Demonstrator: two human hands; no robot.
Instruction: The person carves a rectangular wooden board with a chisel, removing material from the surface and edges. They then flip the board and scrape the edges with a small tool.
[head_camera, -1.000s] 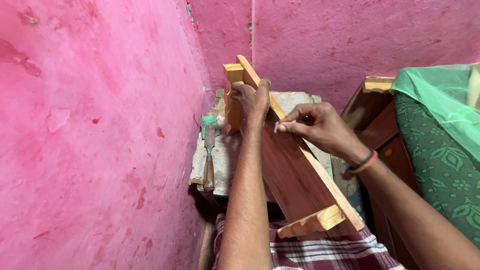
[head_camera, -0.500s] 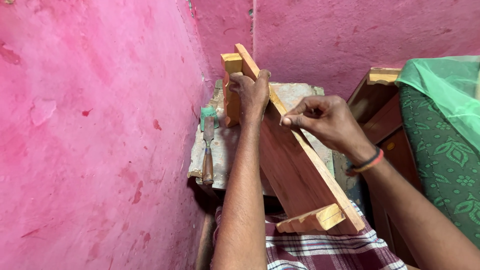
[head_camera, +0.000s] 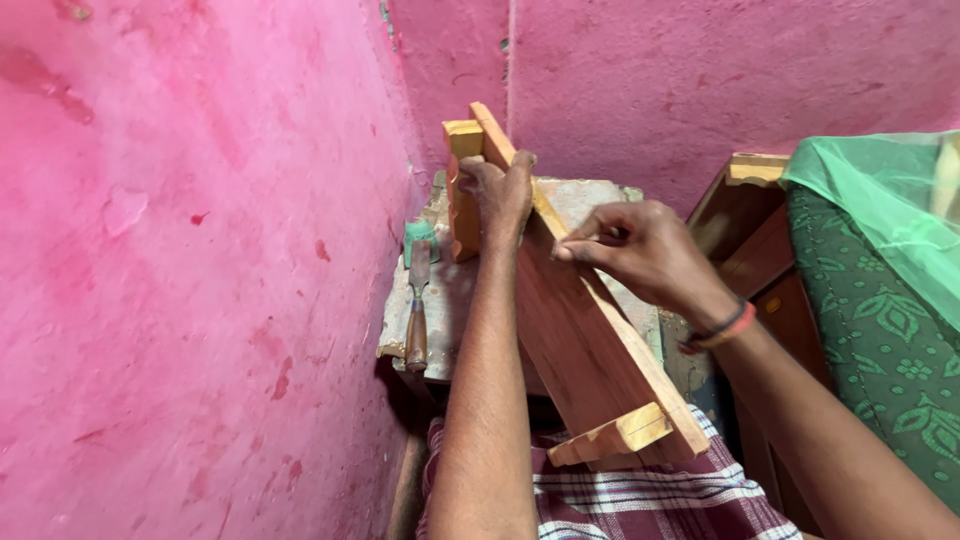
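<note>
A reddish-brown wooden panel (head_camera: 575, 345) with pale wooden blocks at both ends leans from my lap up onto a small worn table (head_camera: 590, 195). My left hand (head_camera: 500, 195) grips the panel's upper end beside the pale top block (head_camera: 462, 185). My right hand (head_camera: 640, 250) has its fingers pinched together on the panel's upper edge; whether they hold something small I cannot tell. The lower pale block (head_camera: 610, 437) sits over a checked cloth (head_camera: 650, 500) on my lap.
A wood-handled chisel (head_camera: 417, 310) lies on the table's left edge, next to a small green object (head_camera: 420, 233). Pink walls stand close at left and behind. A wooden furniture piece (head_camera: 745, 215) and green patterned fabric under a green net (head_camera: 880, 260) are on the right.
The view has shifted slightly. My right hand has slid a little down along the panel's edge. The left hand keeps its grip on the upper end.
</note>
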